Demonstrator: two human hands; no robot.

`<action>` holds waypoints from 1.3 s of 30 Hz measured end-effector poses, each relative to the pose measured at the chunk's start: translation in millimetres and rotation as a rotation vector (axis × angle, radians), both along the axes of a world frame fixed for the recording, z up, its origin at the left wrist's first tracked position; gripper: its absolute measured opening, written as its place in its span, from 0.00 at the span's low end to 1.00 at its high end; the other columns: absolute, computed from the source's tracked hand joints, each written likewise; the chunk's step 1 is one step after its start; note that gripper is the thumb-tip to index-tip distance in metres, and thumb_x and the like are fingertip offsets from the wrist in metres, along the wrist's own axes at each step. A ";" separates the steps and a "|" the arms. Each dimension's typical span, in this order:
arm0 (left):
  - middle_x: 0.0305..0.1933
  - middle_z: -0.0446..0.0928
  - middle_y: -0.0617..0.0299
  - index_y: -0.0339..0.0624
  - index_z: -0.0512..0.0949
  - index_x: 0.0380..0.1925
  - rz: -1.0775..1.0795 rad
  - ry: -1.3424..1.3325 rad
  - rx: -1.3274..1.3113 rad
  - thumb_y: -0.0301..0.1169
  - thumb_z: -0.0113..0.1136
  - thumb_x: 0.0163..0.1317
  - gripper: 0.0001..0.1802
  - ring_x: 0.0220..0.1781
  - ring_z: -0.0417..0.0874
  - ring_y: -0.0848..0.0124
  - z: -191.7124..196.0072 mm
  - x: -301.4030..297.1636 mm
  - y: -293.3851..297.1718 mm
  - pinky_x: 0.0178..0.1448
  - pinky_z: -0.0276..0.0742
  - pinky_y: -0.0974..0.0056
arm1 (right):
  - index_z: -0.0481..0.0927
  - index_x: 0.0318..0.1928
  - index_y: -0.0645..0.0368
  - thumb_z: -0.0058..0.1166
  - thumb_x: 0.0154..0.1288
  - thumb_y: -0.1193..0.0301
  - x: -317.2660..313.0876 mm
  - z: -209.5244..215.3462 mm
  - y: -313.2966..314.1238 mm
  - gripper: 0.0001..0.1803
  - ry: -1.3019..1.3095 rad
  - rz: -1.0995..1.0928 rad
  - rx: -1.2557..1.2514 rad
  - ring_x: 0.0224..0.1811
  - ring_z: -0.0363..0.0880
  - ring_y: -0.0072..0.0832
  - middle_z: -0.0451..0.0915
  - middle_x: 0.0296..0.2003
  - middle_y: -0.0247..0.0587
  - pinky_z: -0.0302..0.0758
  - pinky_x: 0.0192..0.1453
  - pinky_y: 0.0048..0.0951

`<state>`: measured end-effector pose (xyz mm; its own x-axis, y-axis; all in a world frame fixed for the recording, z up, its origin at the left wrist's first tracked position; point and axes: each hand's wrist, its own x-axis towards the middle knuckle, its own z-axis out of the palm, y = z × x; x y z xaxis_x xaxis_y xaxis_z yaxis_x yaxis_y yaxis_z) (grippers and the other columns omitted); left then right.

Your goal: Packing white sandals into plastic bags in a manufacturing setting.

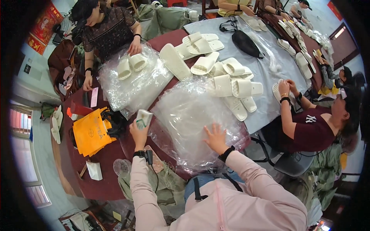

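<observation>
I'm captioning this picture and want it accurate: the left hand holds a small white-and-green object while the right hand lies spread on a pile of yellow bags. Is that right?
Not quite: the head view shows the right hand spread on a pile of clear plastic. The left hand does hold a small white-and-green object.

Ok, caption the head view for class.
Left hand holds a white-and-green rectangular packet; right hand rests on layered transparent plastic.

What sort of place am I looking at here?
Probably a small slipper workshop or packing room. Cream-white, open-toed slippers lie in a pile, a broad stack of thin, clear plastic wrapping sits next to them, and a co-worker in a dark maroon shirt handles another slipper.
</observation>
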<state>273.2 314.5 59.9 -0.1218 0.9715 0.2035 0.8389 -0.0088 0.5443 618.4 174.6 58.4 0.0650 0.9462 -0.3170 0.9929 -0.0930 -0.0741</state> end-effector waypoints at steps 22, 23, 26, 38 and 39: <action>0.51 0.70 0.42 0.39 0.72 0.48 -0.728 0.195 -0.116 0.43 0.64 0.46 0.30 0.55 0.68 0.48 -30.9 181.4 -63.6 0.59 0.64 0.51 | 0.71 0.53 0.54 0.52 0.56 0.59 40.4 -3.5 4.0 0.25 0.502 -0.060 0.141 0.53 0.70 0.46 0.70 0.52 0.51 0.68 0.53 0.46; 0.54 0.67 0.41 0.42 0.71 0.51 -0.759 0.264 -0.243 0.44 0.63 0.47 0.31 0.57 0.66 0.46 -25.0 198.8 -87.3 0.60 0.62 0.48 | 0.75 0.46 0.59 0.52 0.56 0.61 55.1 -4.6 10.6 0.20 0.544 -0.181 0.103 0.43 0.74 0.45 0.75 0.42 0.51 0.69 0.49 0.43; 0.61 0.60 0.40 0.51 0.67 0.57 -0.722 0.379 -0.323 0.48 0.61 0.48 0.34 0.61 0.60 0.41 13.8 234.1 -142.4 0.62 0.56 0.43 | 0.74 0.46 0.61 0.54 0.55 0.63 112.9 19.3 32.9 0.20 0.565 -0.442 0.705 0.45 0.73 0.46 0.75 0.41 0.54 0.68 0.48 0.44; 0.69 0.44 0.42 0.70 0.59 0.62 -0.653 0.507 -0.438 0.45 0.61 0.50 0.37 0.68 0.45 0.37 -0.9 278.2 -173.0 0.64 0.45 0.35 | 0.49 0.65 0.58 0.57 0.51 0.70 255.2 16.8 172.5 0.42 1.158 -0.634 0.617 0.55 0.70 0.47 0.71 0.51 0.61 0.67 0.57 0.37; 0.69 0.45 0.43 0.70 0.61 0.62 -0.636 0.487 -0.443 0.43 0.61 0.50 0.36 0.68 0.44 0.37 -3.7 278.7 -173.8 0.64 0.44 0.35 | 0.48 0.65 0.59 0.57 0.48 0.70 267.9 16.7 178.4 0.44 1.178 -0.668 0.440 0.54 0.71 0.47 0.71 0.50 0.60 0.69 0.55 0.36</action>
<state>551.9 140.7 56.2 0.4643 0.8275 -0.3156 0.8852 -0.4223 0.1952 886.3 353.0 75.1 0.4404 0.8771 -0.1916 0.1113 -0.2651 -0.9578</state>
